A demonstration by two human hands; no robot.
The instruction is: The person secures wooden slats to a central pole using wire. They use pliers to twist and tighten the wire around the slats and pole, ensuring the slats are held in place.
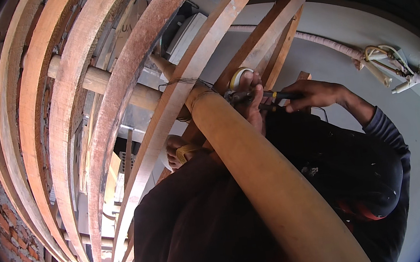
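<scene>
My right hand (312, 93) is closed round the handles of pliers (281, 95) with yellow and black grips. Their metal head points left, toward the upper end of a thick tan round pole (266, 166). My left hand (255, 107) is beside that head, fingers close together; what it pinches is hidden. Thin dark wire (188, 80) winds around a wooden beam (167, 120) and the pole's end. The pole runs from this joint down to the lower right, across my dark clothing. Toes with a yellow strap (185, 152) show left of the pole.
Several wooden beams (63, 111) stand in a row at left, crossed by another round pole (106, 86). A brick wall (9, 231) lines the far left. Bundled wrapped pipes and cables (388, 61) come out of the pale wall at right.
</scene>
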